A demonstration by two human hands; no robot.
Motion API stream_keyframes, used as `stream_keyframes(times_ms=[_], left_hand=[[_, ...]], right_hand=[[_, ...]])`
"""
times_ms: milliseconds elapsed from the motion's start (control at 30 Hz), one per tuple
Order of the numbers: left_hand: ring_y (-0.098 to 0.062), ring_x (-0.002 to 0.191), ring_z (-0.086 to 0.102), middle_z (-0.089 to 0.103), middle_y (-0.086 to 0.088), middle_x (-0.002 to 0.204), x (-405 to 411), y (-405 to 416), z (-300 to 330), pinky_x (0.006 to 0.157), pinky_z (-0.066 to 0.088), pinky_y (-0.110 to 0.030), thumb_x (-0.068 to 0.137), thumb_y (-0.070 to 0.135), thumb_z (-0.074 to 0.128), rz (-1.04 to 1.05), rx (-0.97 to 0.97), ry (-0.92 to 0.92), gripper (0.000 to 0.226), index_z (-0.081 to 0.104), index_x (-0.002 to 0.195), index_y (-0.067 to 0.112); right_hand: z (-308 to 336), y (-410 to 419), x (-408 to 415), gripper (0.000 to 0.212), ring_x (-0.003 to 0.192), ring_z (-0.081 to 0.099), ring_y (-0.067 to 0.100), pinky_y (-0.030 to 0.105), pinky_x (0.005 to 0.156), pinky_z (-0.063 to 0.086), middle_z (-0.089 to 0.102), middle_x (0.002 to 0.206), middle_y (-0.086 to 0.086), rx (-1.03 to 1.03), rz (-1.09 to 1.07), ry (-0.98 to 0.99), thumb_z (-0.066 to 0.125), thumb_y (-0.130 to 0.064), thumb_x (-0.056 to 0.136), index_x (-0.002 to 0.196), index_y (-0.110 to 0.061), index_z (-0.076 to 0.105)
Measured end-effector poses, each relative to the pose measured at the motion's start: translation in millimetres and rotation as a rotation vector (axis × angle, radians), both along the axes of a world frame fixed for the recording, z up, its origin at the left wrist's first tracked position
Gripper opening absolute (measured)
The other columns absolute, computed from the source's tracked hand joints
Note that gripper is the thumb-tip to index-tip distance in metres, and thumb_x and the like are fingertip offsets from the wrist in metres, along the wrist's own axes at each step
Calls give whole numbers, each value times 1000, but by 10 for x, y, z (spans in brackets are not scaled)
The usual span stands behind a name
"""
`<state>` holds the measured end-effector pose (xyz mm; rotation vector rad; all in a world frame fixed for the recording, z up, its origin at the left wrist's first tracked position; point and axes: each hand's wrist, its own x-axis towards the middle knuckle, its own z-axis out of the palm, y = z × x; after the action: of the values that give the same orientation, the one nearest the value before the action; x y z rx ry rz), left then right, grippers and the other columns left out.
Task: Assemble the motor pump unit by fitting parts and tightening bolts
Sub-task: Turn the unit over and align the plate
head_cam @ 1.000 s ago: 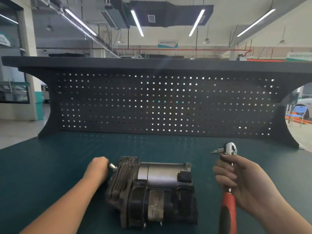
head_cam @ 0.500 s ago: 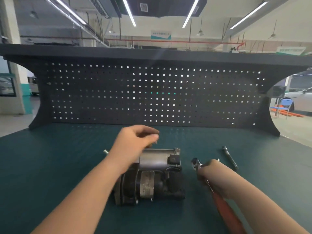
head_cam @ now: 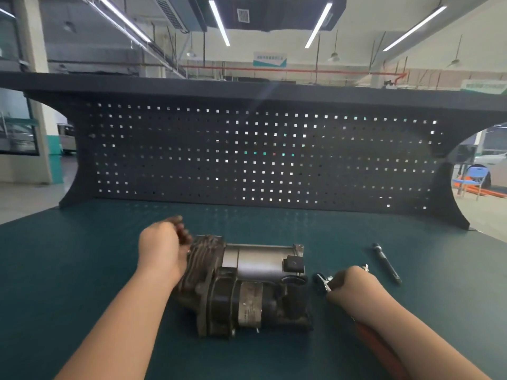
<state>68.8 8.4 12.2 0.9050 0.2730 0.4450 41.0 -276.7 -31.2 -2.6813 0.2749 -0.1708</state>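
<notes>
My left hand (head_cam: pixel 162 249) has dropped from above the motor pump unit (head_cam: pixel 244 286) to its finned left end, fingers blurred, grip unclear. Near right, my right hand (head_cam: pixel 354 289) curls round the ratchet (head_cam: pixel 322 282). The unit, mid-bench, looks heavy, rigid; I'd grasp its casing. Farther right lies a bolt (head_cam: pixel 386 263).

No legible text. The hanging sign (head_cam: pixel 269 59) below the ceiling carries white and teal print, too small to read. The green-and-white sign (head_cam: pixel 484 86) at far right is blurred. The band (head_cam: pixel 250 304) on the motor pump unit (head_cam: pixel 244 286) shows no readable marking
</notes>
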Motion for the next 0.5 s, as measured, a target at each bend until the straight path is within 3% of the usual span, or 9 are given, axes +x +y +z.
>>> stream_keyframes(times_ms=[100,200,267,333,400,433,500], left_hand=[[-21,53,36,41,-8,65,73,83,-116,56,31,-29,94,4,31,98,372,214,32,63,88,-1],[-25,63,49,53,-4,65,4,-13,-212,61,36,-31,101,41,39,50,791,298,51,60,68,8],[-17,64,53,57,6,64,2,-59,-262,60,39,-28,96,44,50,37,1000,274,40,66,72,17],[-15,71,60,67,5,75,21,-62,-289,61,40,-25,94,31,56,83,1059,269,24,73,99,14],[-26,95,64,71,-8,104,29,-19,-285,70,40,-25,96,21,54,159,994,317,27,67,115,6],[-30,102,62,68,-12,112,32,4,-284,73,39,-26,97,21,53,198,964,349,30,63,118,4],[-33,99,62,68,-14,108,29,39,-287,73,43,-30,97,26,53,200,949,402,27,63,109,4]], right_hand=[[82,55,-65,20,107,56,27,30,89,45,64,104,4,110,-10,-194,63,-28,86,103,-20,67],[287,247,-162,14,95,60,12,25,82,45,65,94,-5,303,128,-489,63,-18,84,84,-32,64],[531,479,-72,20,87,59,1,9,71,38,65,88,-12,304,268,-538,62,-15,84,78,-34,63],[783,794,180,17,84,60,4,9,67,39,67,87,-14,205,413,-396,60,-16,85,80,-31,65],[980,1163,554,16,91,61,9,18,75,45,69,95,-10,28,532,-219,57,-17,89,89,-28,69],[1034,1349,764,18,98,61,13,22,83,46,69,104,-5,-53,581,-140,56,-17,91,98,-24,70],[1038,1698,1149,27,111,58,19,30,95,48,64,124,1,-171,643,11,55,-19,93,117,-20,67]])
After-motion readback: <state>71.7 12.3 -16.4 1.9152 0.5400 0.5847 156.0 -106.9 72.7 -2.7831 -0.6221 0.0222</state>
